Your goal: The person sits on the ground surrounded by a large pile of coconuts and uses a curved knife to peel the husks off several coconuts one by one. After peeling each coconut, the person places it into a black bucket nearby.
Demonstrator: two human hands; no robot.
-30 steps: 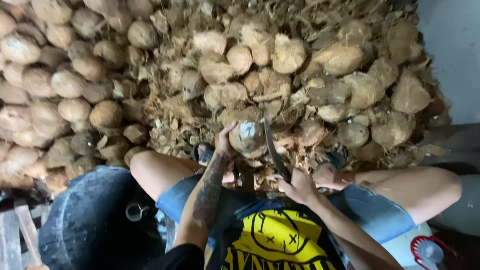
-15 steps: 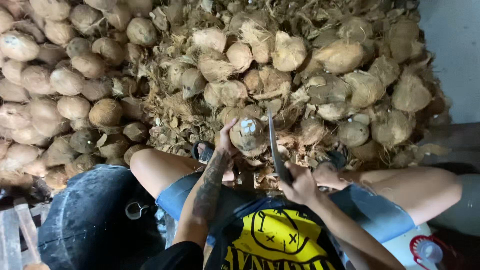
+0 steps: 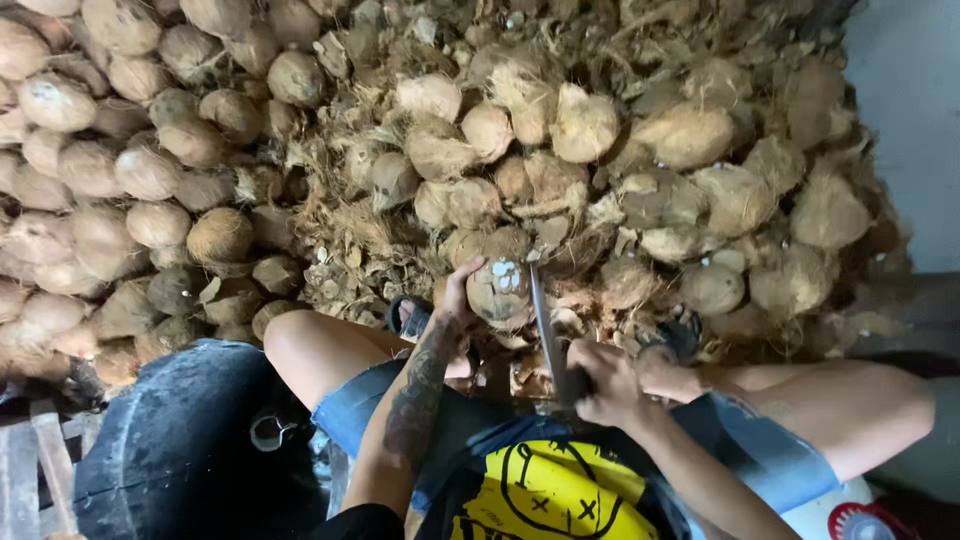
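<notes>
The person sits low with knees apart, facing a large heap of husked coconuts (image 3: 560, 130) that fills most of the view. The left hand (image 3: 455, 300) is closed around one side of a single coconut (image 3: 500, 290), which it holds in front of the knees, just before the heap. On the top of this coconut some pale, whitish patches show, where the brown skin is already cut away. The right hand (image 3: 600, 380) is closed tight on the handle of a long knife (image 3: 545, 320). The blade stands nearly upright and its upper part lies against the right side of the coconut, touching it or almost touching; I cannot tell which.

The step in hand seems to be the trimming of the shell: the fibre and brown skin are chopped off piece by piece, and the work on this nut looks only begun, because most of its surface is still brown. The next move probably calls for a short, controlled cut along the shell, away from the left fingers (image 3: 470, 270), which sit close to the blade, and for a small turn of the nut to bring a fresh side to the edge.

Loose husk fibres (image 3: 350, 260) lie on the floor around the sandalled feet (image 3: 410, 315). A dark round tub (image 3: 180, 440) stands beside the left leg.
</notes>
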